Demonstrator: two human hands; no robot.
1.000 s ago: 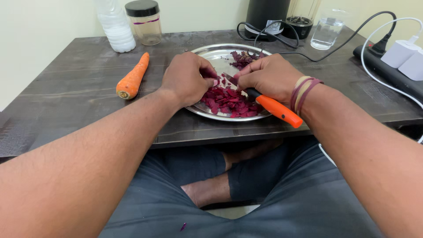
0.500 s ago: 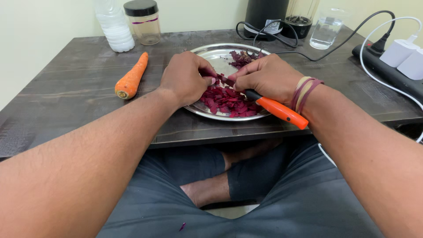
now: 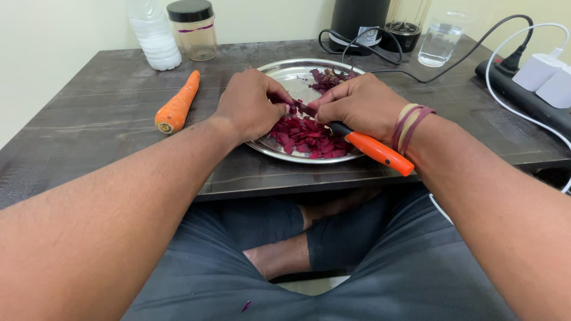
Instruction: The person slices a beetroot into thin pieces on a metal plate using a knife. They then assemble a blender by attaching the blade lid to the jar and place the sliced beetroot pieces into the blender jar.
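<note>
Dark wooden table [image 3: 89, 113], pale wall [image 3: 53, 35]

At the far left of my table [image 3: 119, 77] stand a clear plastic bottle [image 3: 153, 32] and a clear jar [image 3: 193, 30] with a black lid and purple band. A white label [image 3: 370, 37] wraps the black appliance [image 3: 360, 18] far right.

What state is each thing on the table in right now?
Left hand: pinching a beet piece over the plate.
Right hand: closed on the knife.
Knife: held, blade at the beet piece.
Beet: chopped, heaped on plate.
Plate: flat on table.
Carrot: whole, lying untouched.
Jar: lidded.
Glass: upright.
</note>
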